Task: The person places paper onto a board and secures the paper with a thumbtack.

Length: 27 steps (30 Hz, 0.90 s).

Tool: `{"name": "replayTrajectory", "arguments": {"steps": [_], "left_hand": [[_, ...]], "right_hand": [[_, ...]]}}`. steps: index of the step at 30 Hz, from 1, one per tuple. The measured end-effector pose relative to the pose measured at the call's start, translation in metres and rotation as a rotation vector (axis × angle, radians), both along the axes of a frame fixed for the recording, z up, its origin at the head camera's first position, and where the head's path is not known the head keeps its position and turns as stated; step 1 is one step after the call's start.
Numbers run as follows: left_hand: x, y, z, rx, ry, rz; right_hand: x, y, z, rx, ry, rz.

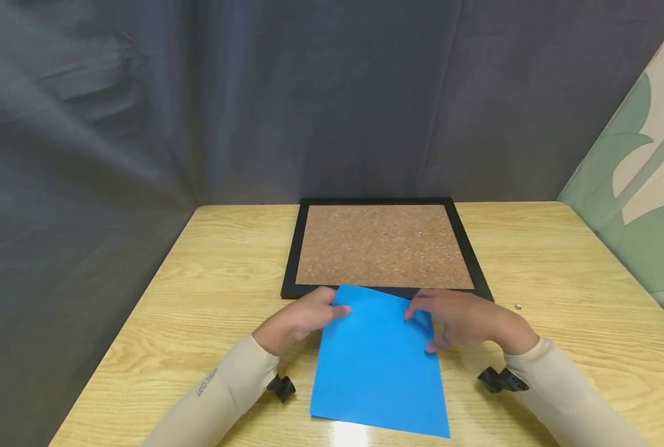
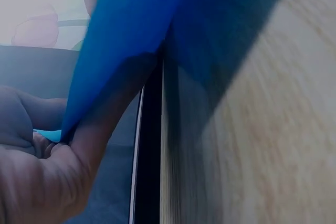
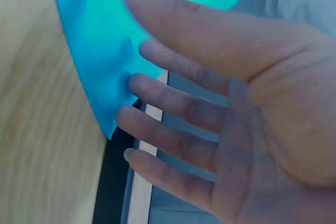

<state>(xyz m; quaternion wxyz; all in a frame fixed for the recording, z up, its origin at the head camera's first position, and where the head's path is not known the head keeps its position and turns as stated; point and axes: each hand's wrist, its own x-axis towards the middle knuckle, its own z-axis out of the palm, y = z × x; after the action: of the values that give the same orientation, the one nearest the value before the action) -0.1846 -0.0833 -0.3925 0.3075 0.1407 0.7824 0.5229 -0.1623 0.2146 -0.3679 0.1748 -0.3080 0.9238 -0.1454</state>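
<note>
right up close, the near edge of the blue sheet (image 1: 378,372) slants a little, its right corner nearer than its left, with a bright glare on the wooden table (image 1: 237,261) just beyond that edge on the near side. wood shows down both flanks of the sheet, so there's sideways room before the pale sleeves (image 1: 228,385) and the black wrist devices (image 1: 281,387). up to the hands now: the left hand (image 1: 306,313) pinches the left edge near the far corner, thumb on top, fingers beneath, and the left wrist view has that edge lifted off the wood, casting a shadow. the right hand (image 1: 457,316) is loose, fingers spread over the far right corner, gripping nothing; whether the fingertips touch, i can't tell. and what a sheet: plain, vivid blue, unprinted on top, straight-edged, nearly flat. its far edge overlaps the black frame (image 1: 471,254) of the cork board (image 1: 385,245); contact there is unclear. a tiny shiny piece (image 1: 518,307) sits right of the frame's near corner. wood stretches either side of the board, back to the dark curtain (image 1: 332,105), with a leaf-patterned panel (image 1: 639,186) bounding the right.
</note>
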Motion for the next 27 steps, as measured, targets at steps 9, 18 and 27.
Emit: {"name": "replayTrajectory", "arguments": {"steps": [9, 18, 27], "left_hand": [[-0.007, -0.009, 0.005, 0.051, -0.107, 0.169], [-0.013, -0.013, 0.015, 0.192, -0.035, 0.234], [-0.015, -0.015, 0.021, 0.266, -0.011, 0.342]], "right_hand": [[-0.007, 0.006, 0.011, -0.179, 0.156, -0.202], [-0.013, 0.010, 0.016, -0.389, 0.018, -0.399], [-0.014, 0.012, 0.022, -0.470, -0.192, -0.434]]}}
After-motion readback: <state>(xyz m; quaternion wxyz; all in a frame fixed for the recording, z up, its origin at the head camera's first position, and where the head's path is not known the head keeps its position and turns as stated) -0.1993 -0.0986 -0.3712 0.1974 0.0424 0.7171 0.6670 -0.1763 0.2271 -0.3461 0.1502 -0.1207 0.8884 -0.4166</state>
